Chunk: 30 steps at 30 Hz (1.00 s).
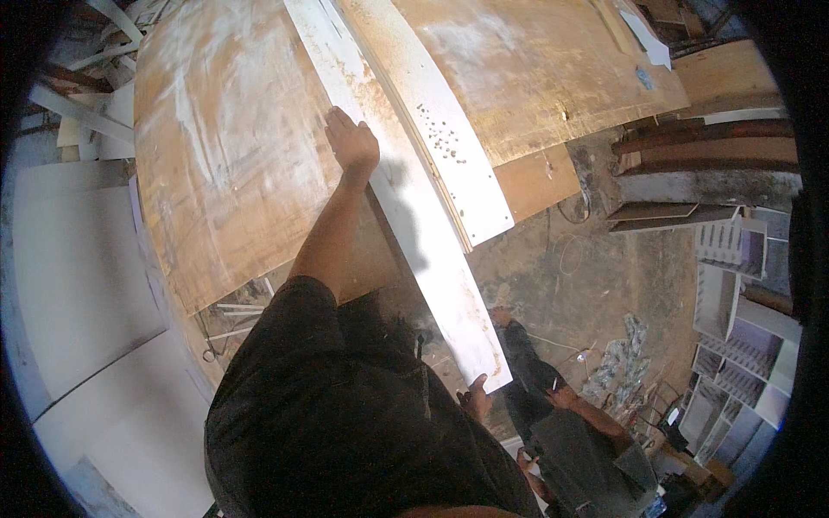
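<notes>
Workshop floor (535,276): scuffed and brown, it is showing ahead of the right hand (473,400) and off to its right.
Left hand (352,145): one, lying nearly flat on the left edge of a long white board (423,233), fingers stretched out together and gripping nothing; its palm seems to be steadying the board.
Right hand: one, curling about the board's near corner and apparently gripping it, though clothing is hiding part of the hand; it is probably bearing up the overhanging end.
Long white board: one, running under the left hand and down to the right hand, its near part jutting out over the floor, which would explain the hands' wide spacing.
Speckled white board (440,129): one, lying alongside, just right of the left hand, making two white boards; its dark specks are crowding too closely to count.
Plywood surface (233,155): spreading on both sides of the left hand and supporting both boards; they are covering its middle, so one sheet or two, I cannot tell.
Co-worker (596,466): one, sitting low, right of the right hand.
Crumpled shiny film (617,367): lying farther right.
White panels (69,242): two, standing or lying well left of the left hand.
</notes>
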Tool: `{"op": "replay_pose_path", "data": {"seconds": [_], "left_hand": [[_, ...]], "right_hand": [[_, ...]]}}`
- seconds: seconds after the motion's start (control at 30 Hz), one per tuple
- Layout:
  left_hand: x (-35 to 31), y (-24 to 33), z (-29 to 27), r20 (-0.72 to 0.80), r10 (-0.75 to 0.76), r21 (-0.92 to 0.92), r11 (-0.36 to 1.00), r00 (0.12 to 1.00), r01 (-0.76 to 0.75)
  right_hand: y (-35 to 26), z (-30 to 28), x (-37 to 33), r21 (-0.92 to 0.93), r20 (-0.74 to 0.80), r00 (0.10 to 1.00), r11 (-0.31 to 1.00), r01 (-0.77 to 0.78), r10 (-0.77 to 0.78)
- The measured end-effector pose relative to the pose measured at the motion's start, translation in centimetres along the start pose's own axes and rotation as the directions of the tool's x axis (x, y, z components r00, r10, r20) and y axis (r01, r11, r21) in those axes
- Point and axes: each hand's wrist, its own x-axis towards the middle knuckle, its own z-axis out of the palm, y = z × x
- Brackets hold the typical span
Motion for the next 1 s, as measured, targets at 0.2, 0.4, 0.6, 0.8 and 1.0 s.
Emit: {"op": "replay_pose_path", "data": {"seconds": [0.2,0.4,0.6,0.8,1.0], "left_hand": [[1.6,-1.8,0.4,-0.099,0.038,0.007,0.999,0.994,-0.037],[4.0,-1.8,1.1,-0.104,0.015,-0.016,1.0,0.995,-0.017],[4.9,-2.3,1.6,-0.077,0.015,0.027,1.0,0.997,-0.013],[6.1,-2.0,1.0,-0.055,-0.016,0.009,1.0,0.998,0.016],[7.8,-2.7,1.3,-0.006,-0.005,0.071,0.997,1.0,0.005]], "right_hand": [[-2.1,0.3,0.4,-0.169,0.229,0.965,0.982,-0.086,0.124],[-1.5,2.2,0.4,-0.211,0.262,0.964,0.978,0.009,0.048],[-0.4,2.9,1.0,-0.163,0.337,0.931,0.965,0.206,-0.141],[0.2,4.7,3.1,-0.304,0.17,0.981,0.952,-0.036,0.091],[4.0,4.4,6.5,-0.357,0.186,0.983,0.931,0.068,0.0]]}}
